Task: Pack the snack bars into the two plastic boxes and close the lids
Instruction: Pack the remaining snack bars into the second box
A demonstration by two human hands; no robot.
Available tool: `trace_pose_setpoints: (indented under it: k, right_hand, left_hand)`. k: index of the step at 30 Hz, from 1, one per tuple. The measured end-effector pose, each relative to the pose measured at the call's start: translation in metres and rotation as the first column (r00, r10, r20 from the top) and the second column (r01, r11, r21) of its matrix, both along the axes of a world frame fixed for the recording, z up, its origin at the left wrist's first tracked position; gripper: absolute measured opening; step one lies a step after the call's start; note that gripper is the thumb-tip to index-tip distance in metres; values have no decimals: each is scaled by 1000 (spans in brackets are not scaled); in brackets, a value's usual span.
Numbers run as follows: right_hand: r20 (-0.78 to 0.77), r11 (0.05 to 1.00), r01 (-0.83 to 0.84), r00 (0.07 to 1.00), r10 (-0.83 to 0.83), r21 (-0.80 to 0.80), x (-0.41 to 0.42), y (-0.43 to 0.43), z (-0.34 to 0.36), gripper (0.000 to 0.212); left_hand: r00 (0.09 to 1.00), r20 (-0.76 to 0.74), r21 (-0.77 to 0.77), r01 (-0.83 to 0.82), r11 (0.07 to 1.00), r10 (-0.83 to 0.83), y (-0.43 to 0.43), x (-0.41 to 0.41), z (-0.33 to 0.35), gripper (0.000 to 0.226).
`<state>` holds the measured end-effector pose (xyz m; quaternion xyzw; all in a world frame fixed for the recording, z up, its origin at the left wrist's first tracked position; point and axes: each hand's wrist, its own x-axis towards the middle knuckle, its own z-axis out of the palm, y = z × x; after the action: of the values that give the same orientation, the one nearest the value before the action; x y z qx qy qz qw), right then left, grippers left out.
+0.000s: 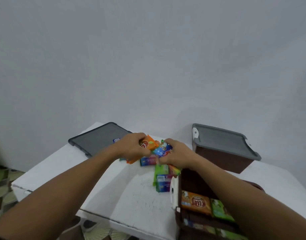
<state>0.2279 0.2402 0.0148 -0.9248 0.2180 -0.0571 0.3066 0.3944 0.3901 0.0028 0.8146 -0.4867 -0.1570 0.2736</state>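
The white worktop (pixel 100 184) holds one closed box (pixel 221 158) at the back right and one open box (pixel 193 181) near the person, with packed bars (pixel 196 202) inside. A loose lid (pixel 95 139) lies back left. The left hand (pixel 131 147) has a tight grip on an orange bar (pixel 151 143), and the right hand (pixel 177 154) on a blue bar (pixel 161 149), over the pile of snack bars (pixel 161 181). Packing is on. Next, I think, both bars go into the open box.
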Motion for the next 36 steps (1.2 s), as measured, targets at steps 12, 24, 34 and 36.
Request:
trace_pose_setpoints:
  k: [12, 24, 34, 36]
  right_hand:
    - [-76, 981, -1, 997, -14, -193, -118, -65, 26, 80]
    - [-272, 963, -57, 962, -17, -262, -194, -101, -3, 69]
    - [-340, 974, -26, 939, -54, -226, -205, -97, -42, 67]
    - [-360, 979, -17, 931, -58, -202, -204, -96, -51, 68]
  left_hand:
    - [964, 170, 59, 198, 978, -206, -62, -94, 32, 69]
    - [840, 318, 300, 351, 887, -440, -115, -181, 13, 79]
    - [830, 280, 455, 328, 828, -483, -124, -193, -24, 72]
    - [827, 284, 478, 318, 819, -486, -123, -195, -31, 74]
